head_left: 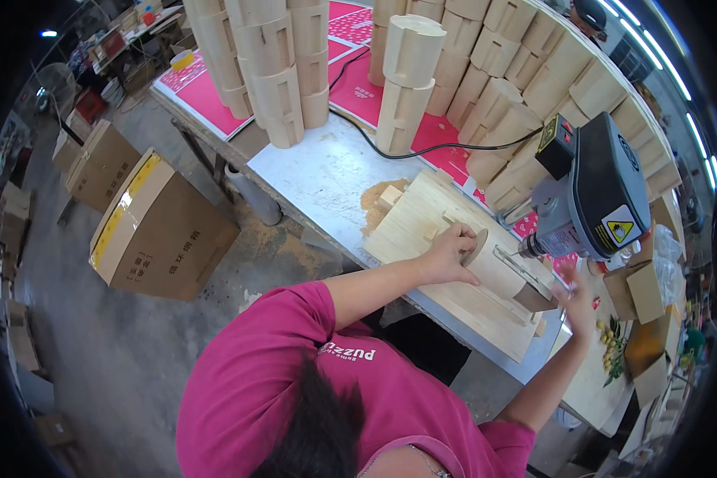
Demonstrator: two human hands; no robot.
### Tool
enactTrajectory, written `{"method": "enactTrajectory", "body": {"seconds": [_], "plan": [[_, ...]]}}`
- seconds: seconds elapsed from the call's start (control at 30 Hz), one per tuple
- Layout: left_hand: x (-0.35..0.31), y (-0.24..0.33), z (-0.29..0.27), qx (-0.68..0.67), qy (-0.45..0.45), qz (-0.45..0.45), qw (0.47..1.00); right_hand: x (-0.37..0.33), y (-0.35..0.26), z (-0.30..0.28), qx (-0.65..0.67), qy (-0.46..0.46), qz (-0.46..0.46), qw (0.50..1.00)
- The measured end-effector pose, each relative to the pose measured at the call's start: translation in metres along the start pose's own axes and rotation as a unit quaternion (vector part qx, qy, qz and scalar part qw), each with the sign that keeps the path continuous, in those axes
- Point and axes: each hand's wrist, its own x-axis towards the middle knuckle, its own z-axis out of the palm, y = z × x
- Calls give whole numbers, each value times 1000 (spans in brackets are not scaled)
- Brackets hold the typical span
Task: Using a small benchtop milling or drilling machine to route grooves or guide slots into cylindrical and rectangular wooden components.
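Observation:
A pale wooden cylinder (498, 267) with a slotted strip along its top lies on its side on a plywood board (406, 231). My left hand (450, 256) grips its left end, thumb and fingers spread around the round end disc. Just above the cylinder's slot is the chuck (531, 245) of a black and grey bench drill (601, 187). My right hand (577, 304) is raised beside the cylinder's right end, below the drill head. Its fingers are smeared by motion, so whether they hold anything cannot be made out.
Tall stacks of wooden cylinders (406, 84) line the table's far side. A black cable (446, 146) runs across to the drill. Sawdust (372, 209) lies by the board. Open cartons (636, 291) and small yellow fruit (611, 350) are at right. A large taped carton (163, 231) stands on the left floor.

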Motion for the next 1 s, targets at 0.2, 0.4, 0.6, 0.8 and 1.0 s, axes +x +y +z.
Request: {"method": "enactTrajectory", "body": {"seconds": [0.2,0.4,0.6,0.8,1.0], "plan": [[-35,10,-50,20,-10,60,998,-52,-11,61,143,-18,44,989],[-70,49,-156,-89,66,-43,993,-76,-16,68,162,10,63,985],[-83,42,-232,246,201,-35,947,-88,-25,75,185,59,47,980],[-94,-14,-240,274,307,-75,908,-91,-24,79,221,57,66,971],[-95,-32,-222,134,347,-142,918,-91,-26,78,215,60,61,973]]}}
